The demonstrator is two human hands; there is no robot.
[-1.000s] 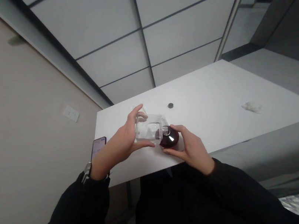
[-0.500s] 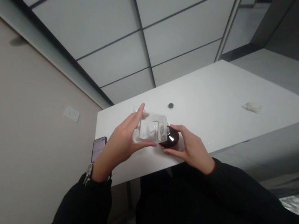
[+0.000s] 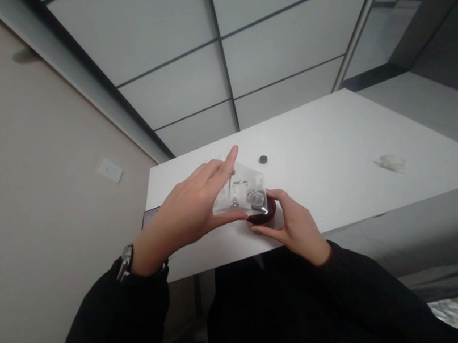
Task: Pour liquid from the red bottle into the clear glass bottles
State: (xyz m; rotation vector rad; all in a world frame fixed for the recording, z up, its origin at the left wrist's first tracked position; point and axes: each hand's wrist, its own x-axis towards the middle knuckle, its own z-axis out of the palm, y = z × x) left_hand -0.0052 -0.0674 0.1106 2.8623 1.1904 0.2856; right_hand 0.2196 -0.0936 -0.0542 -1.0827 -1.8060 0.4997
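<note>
In the head view my left hand (image 3: 202, 198) is wrapped round a clear plastic container (image 3: 244, 183) with a squarish body. The container is tilted, and its lower right end, where a round ring shape shows, overlaps the top of a dark red, glossy round jar (image 3: 265, 215). Whether the two touch, I cannot tell. My right hand (image 3: 297, 221) grips the jar from the right, thumb on the near side and fingers on the far side. The jar's mouth is hidden behind the container. A small dark round cap (image 3: 263, 159) lies on the table beyond both hands.
Both hands are over a white table (image 3: 319, 141). A phone (image 3: 149, 216) lies at its left edge, partly covered by my left forearm. To the right is a crumpled whitish piece (image 3: 390, 163). A wall with a socket (image 3: 111, 171) borders the left; panelled doors (image 3: 182, 87) stand behind.
My left hand has moved right and turned, bringing the clear container further over the jar. My right hand still holds the jar in nearly the same place. More of the phone is covered.
</note>
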